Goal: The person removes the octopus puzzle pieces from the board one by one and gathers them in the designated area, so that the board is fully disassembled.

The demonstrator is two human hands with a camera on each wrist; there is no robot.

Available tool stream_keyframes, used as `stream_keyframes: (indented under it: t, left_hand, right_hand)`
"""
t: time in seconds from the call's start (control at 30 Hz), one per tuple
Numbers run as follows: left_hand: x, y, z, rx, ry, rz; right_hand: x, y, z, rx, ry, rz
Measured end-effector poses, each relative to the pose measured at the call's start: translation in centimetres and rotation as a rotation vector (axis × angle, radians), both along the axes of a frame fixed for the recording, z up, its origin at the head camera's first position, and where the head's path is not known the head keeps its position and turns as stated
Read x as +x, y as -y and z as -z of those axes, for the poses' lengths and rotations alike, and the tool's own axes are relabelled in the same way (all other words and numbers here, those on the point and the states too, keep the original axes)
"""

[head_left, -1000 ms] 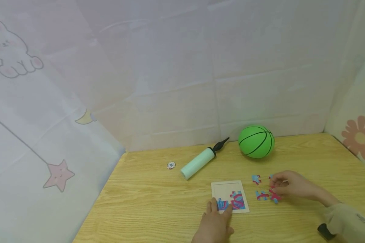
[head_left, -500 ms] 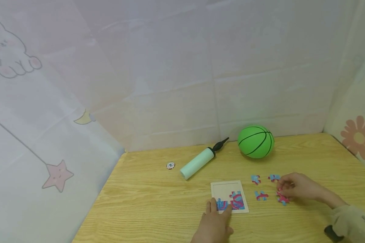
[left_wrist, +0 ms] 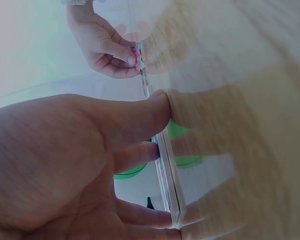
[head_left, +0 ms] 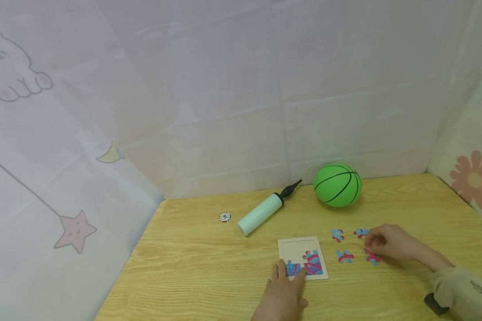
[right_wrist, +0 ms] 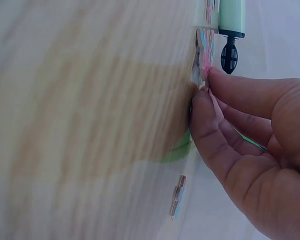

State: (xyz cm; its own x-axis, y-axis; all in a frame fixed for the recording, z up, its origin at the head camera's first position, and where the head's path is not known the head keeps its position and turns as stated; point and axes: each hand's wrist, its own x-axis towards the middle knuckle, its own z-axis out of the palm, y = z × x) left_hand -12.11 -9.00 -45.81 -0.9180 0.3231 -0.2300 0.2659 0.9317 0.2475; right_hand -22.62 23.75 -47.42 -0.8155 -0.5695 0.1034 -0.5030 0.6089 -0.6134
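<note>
A square wooden puzzle tray (head_left: 283,249) lies on the table, with blue and pink jigsaw pieces (head_left: 313,264) fitted along its lower part. My left hand (head_left: 280,295) rests at the tray's near edge, fingertips and thumb touching it; the left wrist view shows those fingertips along the tray's edge (left_wrist: 171,170). To the right, my right hand (head_left: 391,244) pinches a mostly pink puzzle piece (head_left: 371,257) low over the table, between thumb and finger. Loose beside it lie a puzzle piece (head_left: 337,235) at the back left, another piece (head_left: 360,232) behind and a third piece (head_left: 345,257) to its left.
Behind the tray lies a pale green hand pump (head_left: 261,214) with a black nozzle. A green ball (head_left: 338,185) sits at the back near the cloth wall, and a poker chip (head_left: 225,217) is to the left. Wood-grain table (head_left: 184,267) surrounds everything.
My right hand has shifted slightly right with the pink puzzle piece, uncovering the piece behind it, then back left a little. My left hand has stayed on the tray.
</note>
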Motion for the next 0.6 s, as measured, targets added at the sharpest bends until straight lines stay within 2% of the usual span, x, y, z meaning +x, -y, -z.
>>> stream_keyframes:
  t: [0.37,0.6]
  left_hand:
    - [-0.2,-0.1,0.0,0.017,0.034,-0.026]
    - [-0.1,-0.1,-0.1,0.045,0.058,-0.047]
  right_hand:
    - [0.3,0.2,-0.4,0.004,0.018,0.006]
    - [0.3,1.1,-0.5,-0.025,-0.031,0.004]
